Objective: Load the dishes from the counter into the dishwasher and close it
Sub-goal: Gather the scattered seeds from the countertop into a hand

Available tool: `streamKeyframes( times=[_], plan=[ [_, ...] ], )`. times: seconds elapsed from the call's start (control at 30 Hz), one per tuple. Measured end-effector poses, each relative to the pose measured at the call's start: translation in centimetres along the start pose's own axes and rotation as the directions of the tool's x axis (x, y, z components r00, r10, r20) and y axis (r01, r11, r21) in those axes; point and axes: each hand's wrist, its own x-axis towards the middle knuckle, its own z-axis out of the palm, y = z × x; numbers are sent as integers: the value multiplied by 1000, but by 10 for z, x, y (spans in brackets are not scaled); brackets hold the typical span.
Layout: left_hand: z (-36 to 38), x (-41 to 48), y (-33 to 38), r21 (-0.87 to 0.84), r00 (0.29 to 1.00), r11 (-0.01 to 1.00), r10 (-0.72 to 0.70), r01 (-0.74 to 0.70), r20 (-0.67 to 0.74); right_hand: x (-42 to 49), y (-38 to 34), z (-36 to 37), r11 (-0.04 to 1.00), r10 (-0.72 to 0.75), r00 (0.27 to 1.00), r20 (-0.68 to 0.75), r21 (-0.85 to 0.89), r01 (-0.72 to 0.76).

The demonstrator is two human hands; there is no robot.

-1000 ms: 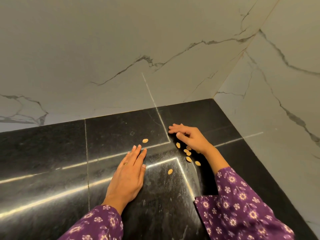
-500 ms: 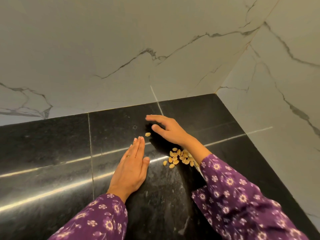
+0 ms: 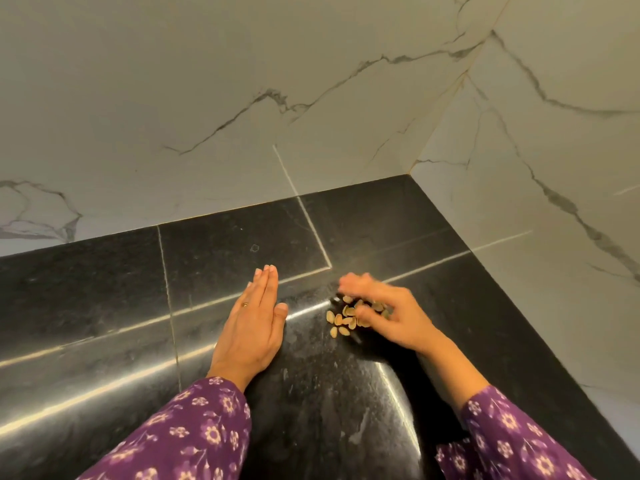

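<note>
Overhead, pale marble-veined wall panels (image 3: 173,98) fill the far half of the view and meet a second such panel (image 3: 554,237) on the right, forming a corner at the far right; both run off the frame. Below them lies the black polished counter (image 3: 104,306), which spans the near half of the scene, reaches that corner and is cut off on the left and at the near edge; bright streaks of reflected light cross it, and pale smears show on its near middle. Two purple flowered sleeves enter from the near edge, the left sleeve (image 3: 194,434) and the right sleeve (image 3: 502,445), each cut by the frame so that nothing above the forearm shows. The left hand (image 3: 251,327) lies flat on the counter near its middle, palm down, fingers straight and pressed together, thumb out to the right, holding nothing. The right hand (image 3: 391,317), just to its right but apart from it, is blurred; its fingers curl down over a small heap of tan shells (image 3: 341,322) and hide part of it, and whether they pinch any of them cannot be told. The shells that show sit on the counter between the two hands, close against the right fingertips. A thin ring (image 3: 245,304) sits on one left finger.
</note>
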Motion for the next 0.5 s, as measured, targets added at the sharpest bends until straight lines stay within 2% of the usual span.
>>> streamKeyframes(
  times=[0.03, 0.1, 0.17, 0.2, 0.23, 0.3, 0.5],
  plan=[
    [0, 0, 0, -4, 1000, 1000, 3, -3, 1, -11, 0, -7, 997, 74, 982, -176, 9, -73],
    [-1, -1, 1, -7, 1000, 1000, 7, -7, 0, -31, 0, -15, 954, 278, 854, -440, 24, -299],
    [-2, -1, 2, -3, 1000, 1000, 8, -8, -3, -43, -1, -9, 855, 471, 736, -486, 44, -517],
    [-2, -1, 3, -1, 1000, 1000, 10, -10, -4, -45, -1, -2, 816, 525, 710, -469, 40, -577],
    [-2, -1, 3, 1, 1000, 1000, 10, -10, -2, -44, 0, 6, 799, 542, 706, -456, 19, -601],
    [-2, 0, 3, 0, 1000, 1000, 12, -12, 4, -36, -3, 23, 816, 502, 742, -444, -41, -577],
    [-1, 1, 2, 23, 1000, 999, 26, -26, 1, -2, -29, 74, 930, 264, 900, -346, -157, -334]
  ],
)
